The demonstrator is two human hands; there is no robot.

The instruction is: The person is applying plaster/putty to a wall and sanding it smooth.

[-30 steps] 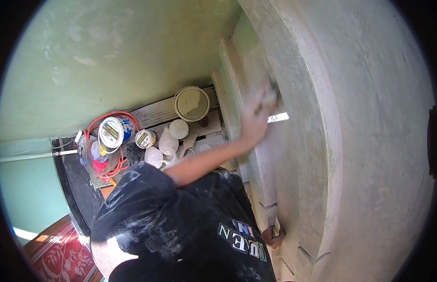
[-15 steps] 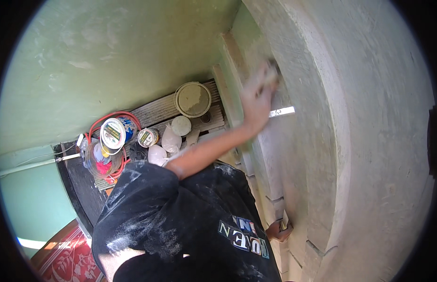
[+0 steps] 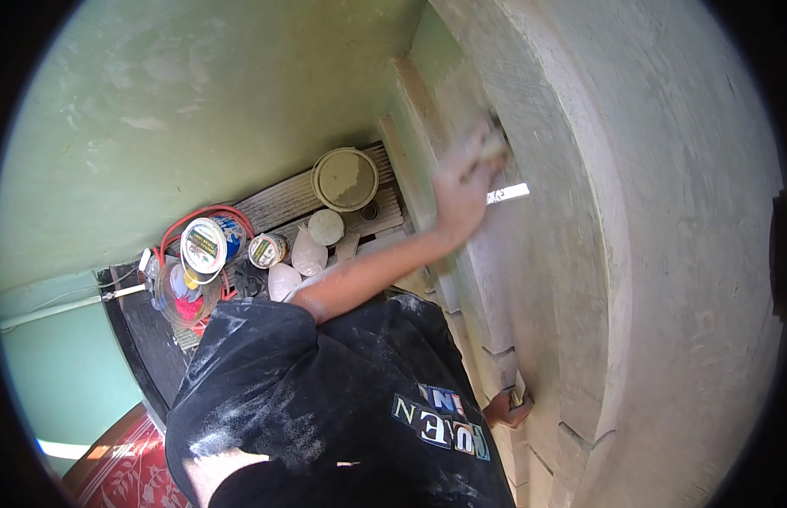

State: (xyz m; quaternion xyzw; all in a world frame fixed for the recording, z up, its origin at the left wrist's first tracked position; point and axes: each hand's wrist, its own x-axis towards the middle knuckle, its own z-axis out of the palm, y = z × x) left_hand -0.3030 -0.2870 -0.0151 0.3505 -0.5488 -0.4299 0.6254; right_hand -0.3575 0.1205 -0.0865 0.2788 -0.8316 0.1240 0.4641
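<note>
My left arm reaches across to the grey plastered wall [image 3: 546, 254]. Blurred by motion, my left hand [image 3: 463, 184] is closed at the wall around a small dark-edged piece [image 3: 497, 140] whose kind I cannot make out. Beside its wrist, a white strip with dark marks [image 3: 510, 194] shows against the wall. Lower down at the right, past my dusty black shirt [image 3: 326, 398], my right hand [image 3: 509, 410] has its fingers curled at a narrow ledge. Something thin and pale [image 3: 519, 393] shows at those fingers; I cannot tell whether it is held or part of the ledge.
Left of my arm, a corrugated board [image 3: 275, 196] bears a lidded round bucket [image 3: 345, 179], a paint tub [image 3: 205, 245], smaller tubs, pale bags [image 3: 309, 251] and a red hose [image 3: 175, 225]. Stepped ledges [image 3: 487, 288] run along the wall. Red patterned fabric [image 3: 131, 466] lies at lower left.
My left hand stays at nearly the same spot on the wall, still blurred. The view has shifted slightly, and my right hand remains at the ledge.
</note>
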